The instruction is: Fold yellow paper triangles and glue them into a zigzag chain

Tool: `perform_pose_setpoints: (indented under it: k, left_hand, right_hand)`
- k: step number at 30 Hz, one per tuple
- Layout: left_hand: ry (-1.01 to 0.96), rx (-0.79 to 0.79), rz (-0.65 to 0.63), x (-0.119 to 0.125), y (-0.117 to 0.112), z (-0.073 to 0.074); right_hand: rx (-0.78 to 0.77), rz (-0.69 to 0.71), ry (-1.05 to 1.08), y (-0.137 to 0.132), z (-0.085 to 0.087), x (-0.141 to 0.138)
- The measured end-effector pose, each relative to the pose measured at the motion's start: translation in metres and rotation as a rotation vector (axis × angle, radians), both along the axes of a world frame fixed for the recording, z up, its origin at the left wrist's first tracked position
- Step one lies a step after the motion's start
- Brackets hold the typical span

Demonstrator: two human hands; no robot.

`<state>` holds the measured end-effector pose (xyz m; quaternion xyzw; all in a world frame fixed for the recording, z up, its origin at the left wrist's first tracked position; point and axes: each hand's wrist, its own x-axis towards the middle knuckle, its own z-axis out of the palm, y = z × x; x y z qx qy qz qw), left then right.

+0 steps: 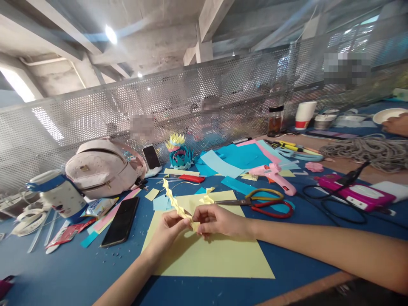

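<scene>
A folded strip of pale yellow paper [174, 200] is pinched between my left hand [174, 227] and my right hand [219, 221]. Its zigzag points rise above the left fingers, and another folded yellow end [208, 195] shows above the right knuckles. Both hands are closed, with thumbs and fingertips close together over a flat yellow sheet [210, 259]. Scissors [255, 202] with yellow and red handles lie beside my right hand, blades toward it. Behind the sheet stands a folded paper piece [180, 155] in teal, pink and yellow.
A black phone [121, 223] lies left of the sheet. A pink glue gun [274, 174], blue paper [239, 157] and a red cutter [192, 178] lie beyond the hands. Left are a backpack [100, 168] and a white-and-blue bottle [60, 195]. A magenta device [357, 191] with black cable sits right.
</scene>
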<state>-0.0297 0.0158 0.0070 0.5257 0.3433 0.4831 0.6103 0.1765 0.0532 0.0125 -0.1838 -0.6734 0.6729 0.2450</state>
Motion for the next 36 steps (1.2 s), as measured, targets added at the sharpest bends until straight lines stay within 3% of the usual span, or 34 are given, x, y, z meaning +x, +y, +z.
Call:
perform_pose_setpoints:
  k: [3, 6, 9, 13, 21, 30, 36]
  left_hand:
    - [-0.029, -0.030, 0.055, -0.003, 0.002, -0.003]
    - [-0.069, -0.077, 0.097, -0.005, 0.003, -0.006]
    - [-0.114, -0.106, 0.137, -0.005, 0.003, -0.007]
    - [-0.159, -0.127, 0.181, -0.005, 0.004, -0.005]
    - [-0.209, -0.163, 0.240, -0.006, 0.008, -0.004]
    - [-0.232, -0.177, 0.251, -0.007, 0.010, -0.006]
    - [-0.234, -0.180, 0.249, -0.005, 0.008, -0.003]
  right_hand:
    - [0.310, -0.120, -0.101, 0.012, 0.006, 0.007]
    - [0.854, -0.465, -0.378, 0.037, 0.014, 0.020]
    - [1.051, -0.532, -0.546, 0.063, 0.015, 0.035]
    - [1.113, -0.502, -0.665, 0.083, 0.007, 0.045]
    - [1.142, -0.481, -0.739, 0.081, 0.005, 0.043]
    - [0.988, -0.597, -0.683, 0.074, 0.009, 0.041]
    - [0.899, -0.582, -0.562, 0.070, 0.012, 0.039]
